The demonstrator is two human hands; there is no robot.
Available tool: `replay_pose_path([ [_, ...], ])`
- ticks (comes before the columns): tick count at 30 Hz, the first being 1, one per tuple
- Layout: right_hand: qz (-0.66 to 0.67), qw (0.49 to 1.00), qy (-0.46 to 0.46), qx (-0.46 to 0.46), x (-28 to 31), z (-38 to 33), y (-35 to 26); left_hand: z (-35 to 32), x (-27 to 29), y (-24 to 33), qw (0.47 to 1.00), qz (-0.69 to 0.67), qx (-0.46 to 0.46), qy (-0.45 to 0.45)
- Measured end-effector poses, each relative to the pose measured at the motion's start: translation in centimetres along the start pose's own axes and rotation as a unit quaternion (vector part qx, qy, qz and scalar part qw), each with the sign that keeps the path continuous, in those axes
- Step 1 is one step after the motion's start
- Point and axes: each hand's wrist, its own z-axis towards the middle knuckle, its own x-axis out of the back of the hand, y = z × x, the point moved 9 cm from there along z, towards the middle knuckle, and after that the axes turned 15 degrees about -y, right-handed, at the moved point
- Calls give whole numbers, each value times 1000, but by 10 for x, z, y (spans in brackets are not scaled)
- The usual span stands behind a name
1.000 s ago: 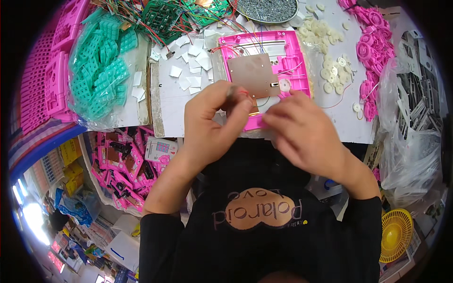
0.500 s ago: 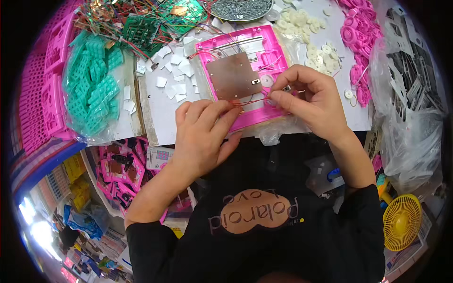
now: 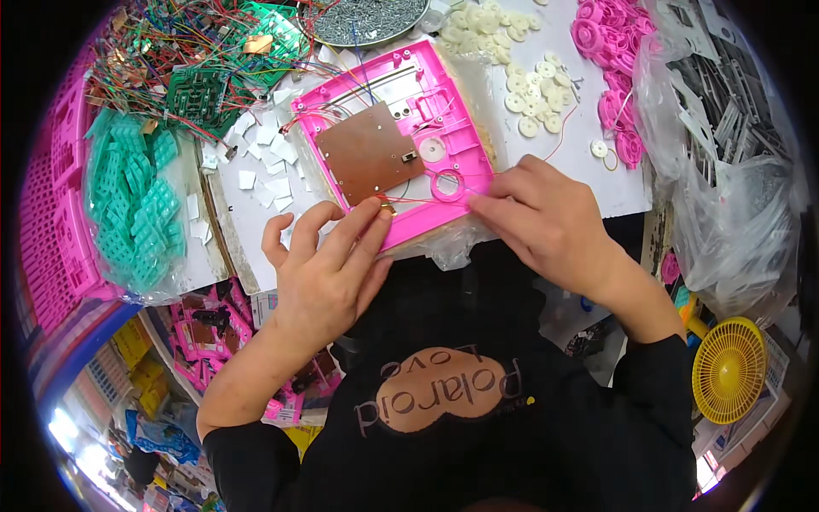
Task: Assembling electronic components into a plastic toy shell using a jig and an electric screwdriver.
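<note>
A pink plastic casing (image 3: 415,224) lies tilted on the bench, with a brown circuit board (image 3: 363,158) set in it and a white round disc (image 3: 432,150) beside the board. My left hand (image 3: 324,269) has its fingers spread, and two fingertips press on a small brass-coloured piece (image 3: 388,207) at the board's near corner. Its thumb stands apart, below the casing's edge. Thin red wires (image 3: 418,200) run from there across to my right hand (image 3: 554,224), whose thumb and fingers pinch their end at the casing's right side. A pink ring (image 3: 447,185) shows close to these fingertips.
Green circuit boards (image 3: 200,98) with tangled wires, teal button pads (image 3: 136,192) and white square pieces (image 3: 277,149) lie left. A dish of screws (image 3: 367,21) stands behind. Cream discs (image 3: 537,94), pink parts (image 3: 618,111) and bagged dark strips (image 3: 721,111) lie right.
The casing and bench have shifted left in view, and the casing looks more turned. My right hand has lowered, uncovering the pink ring. My left hand's fingers have spread wider.
</note>
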Motion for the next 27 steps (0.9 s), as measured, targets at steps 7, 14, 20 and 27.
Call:
replay_pose_path([
  [7,100,984,-46,137,-2,23,9,2,3,-5,999,-36,0,19],
  [14,49,994,-4,99,0,10,10,1,1,-5,1000,-29,4,7],
  [20,74,988,-11,135,-2,16,12,2,2,-6,999,-37,3,5],
  [27,71,985,54,150,-9,-1,42,2,3,-6,997,-71,-1,4],
])
